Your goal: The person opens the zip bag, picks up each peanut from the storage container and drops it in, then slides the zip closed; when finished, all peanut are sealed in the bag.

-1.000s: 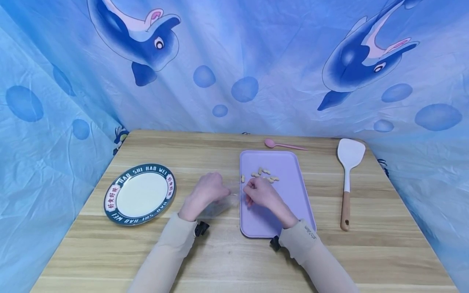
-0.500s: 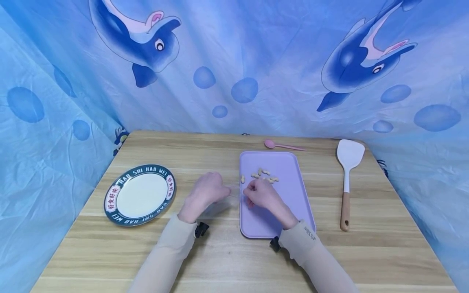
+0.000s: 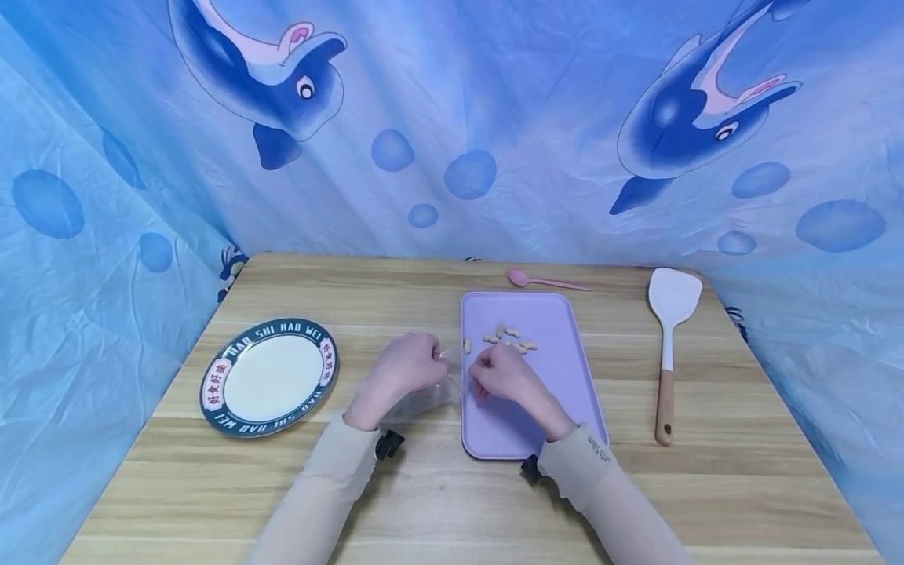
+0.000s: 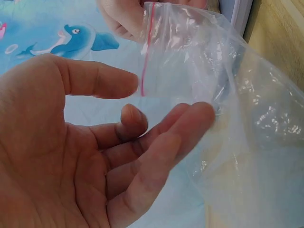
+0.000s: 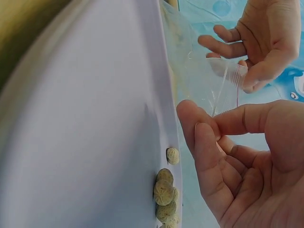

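Note:
A clear zip-lock bag (image 4: 190,57) with a pink line along its mouth hangs between the two hands. My right hand (image 3: 503,370), over the left edge of the purple tray (image 3: 565,408), pinches the bag's edge between thumb and forefinger. Just left of the tray is my left hand (image 3: 404,365). In the left wrist view its thumb and loosely bent fingers are apart, with the thumb tip right by the bag's mouth and nothing gripped. Several unshelled peanuts (image 3: 512,333) lie in the tray beyond the right hand; no contents are visible in the bag.
At the left lies a plate (image 3: 275,377) with a dark green lettered rim. A pink spoon (image 3: 551,281) is behind the tray. To the tray's right lies a white spatula (image 3: 667,345) with a wooden handle. A blue dolphin-print curtain (image 3: 452,118) encloses the table.
Both hands have stayed almost in place. The left hand's fingers have shifted slightly at the bag's mouth, and the bag's edge between the hands now slants down toward the tray.

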A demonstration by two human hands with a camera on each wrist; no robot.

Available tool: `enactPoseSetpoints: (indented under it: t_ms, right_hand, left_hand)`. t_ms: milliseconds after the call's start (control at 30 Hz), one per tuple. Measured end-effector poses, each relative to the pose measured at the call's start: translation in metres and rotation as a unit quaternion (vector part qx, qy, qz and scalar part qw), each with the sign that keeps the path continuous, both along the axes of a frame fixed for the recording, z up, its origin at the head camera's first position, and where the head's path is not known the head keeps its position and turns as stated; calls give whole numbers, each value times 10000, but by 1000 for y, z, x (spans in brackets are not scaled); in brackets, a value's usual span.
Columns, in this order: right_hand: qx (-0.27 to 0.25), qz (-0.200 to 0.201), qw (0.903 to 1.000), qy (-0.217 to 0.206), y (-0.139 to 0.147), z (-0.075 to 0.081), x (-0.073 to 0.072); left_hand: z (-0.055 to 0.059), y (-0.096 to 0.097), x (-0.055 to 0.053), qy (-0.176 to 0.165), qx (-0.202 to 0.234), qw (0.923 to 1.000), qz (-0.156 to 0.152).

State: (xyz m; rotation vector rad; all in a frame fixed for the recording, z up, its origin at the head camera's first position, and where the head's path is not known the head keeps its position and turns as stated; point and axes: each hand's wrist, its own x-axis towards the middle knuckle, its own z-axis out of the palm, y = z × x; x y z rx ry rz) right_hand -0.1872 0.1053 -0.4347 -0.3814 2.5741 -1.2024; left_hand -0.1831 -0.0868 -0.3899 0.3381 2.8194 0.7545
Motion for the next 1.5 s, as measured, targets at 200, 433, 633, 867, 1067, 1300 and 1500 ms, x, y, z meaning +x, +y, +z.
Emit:
enactPoseSetpoints:
  t_ms: [200, 433, 633, 867, 1067, 1300, 1500]
  right_hand:
    - [-56, 26, 10000, -64, 0, 0, 0]
    - [-149, -28, 9995, -261, 0, 3, 0]
    - [-333, -68, 9988, -355, 1, 4, -1]
    - [-308, -41, 9991, -295, 2, 5, -1]
    - [-373, -87, 9985, -394, 2, 5, -2]
    - [-442, -129, 9979, -451, 1, 5, -2]
    - [-382, -128, 9981, -465, 1, 5, -1]
  left_hand:
    - [0, -1, -1, 327, 518, 9981, 36]
    - [-3, -1, -7, 802, 1172, 9897, -169]
    - [-13, -1, -12, 819, 1293, 9786, -1378]
    - [-28, -4, -12, 534, 412, 9810, -1818]
    - [-38, -5, -16, 477, 328, 9819, -1801]
    - [-44, -6, -19, 444, 138, 9833, -1762]
    - [-44, -5, -20, 330, 70, 9836, -1769]
